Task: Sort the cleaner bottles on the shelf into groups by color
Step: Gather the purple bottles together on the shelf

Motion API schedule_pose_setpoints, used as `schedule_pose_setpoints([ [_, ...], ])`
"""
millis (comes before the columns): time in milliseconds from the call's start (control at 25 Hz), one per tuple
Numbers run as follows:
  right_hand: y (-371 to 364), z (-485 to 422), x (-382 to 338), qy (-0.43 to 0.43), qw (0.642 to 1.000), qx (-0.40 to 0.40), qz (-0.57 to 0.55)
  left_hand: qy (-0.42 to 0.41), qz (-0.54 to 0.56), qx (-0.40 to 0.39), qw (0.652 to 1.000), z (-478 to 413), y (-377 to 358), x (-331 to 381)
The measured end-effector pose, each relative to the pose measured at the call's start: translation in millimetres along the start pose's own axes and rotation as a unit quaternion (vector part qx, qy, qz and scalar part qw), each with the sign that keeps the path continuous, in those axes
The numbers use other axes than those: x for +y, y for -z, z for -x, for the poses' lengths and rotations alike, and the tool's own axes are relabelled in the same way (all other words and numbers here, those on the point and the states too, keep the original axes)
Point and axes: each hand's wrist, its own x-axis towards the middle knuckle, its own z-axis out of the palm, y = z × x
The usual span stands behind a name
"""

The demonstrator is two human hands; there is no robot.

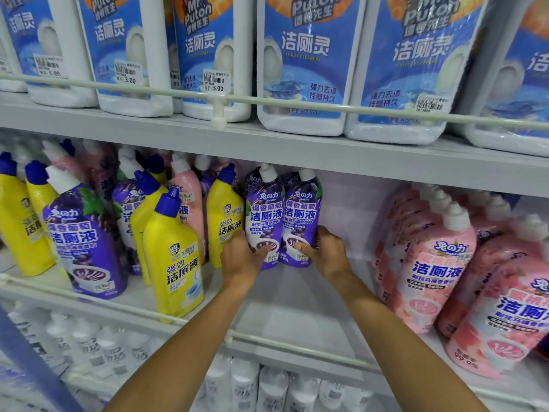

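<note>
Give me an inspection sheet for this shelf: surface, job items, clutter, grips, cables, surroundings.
Surface: middle shelf, white, bare in the centre.
Job's things: left purple bottle and right purple bottle side by side; pink bottles grouped right; yellow bottles mixed with purple and pink ones left.
Clutter: nothing seen.
Grips: left hand holds the left one; right hand holds the right one.
Cables: nothing seen.
Surroundings: blue-labelled bottles above, white bottles below.
</note>
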Motion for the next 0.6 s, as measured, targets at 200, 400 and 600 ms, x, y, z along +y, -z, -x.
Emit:
schedule_pose_setpoints([
  [200,-1.5,1.1,-3.3,-0.005,1.0,-0.008,-0.008,0.018,-0.013,-0.027,0.999,-2.0,3.4,-7.3],
  [400,7.3,1.8,-20.2,-0.037,0.998,-0.041,0.042,0.002,-0.052,-0.05,0.997,-4.5,6.9,-5.5],
  [600,20.3,18.3,-34.6,-0.026,0.985,-0.057,0.162,-0.037,-0.107,-0.154,0.982,-0.6,20.5,-9.5],
])
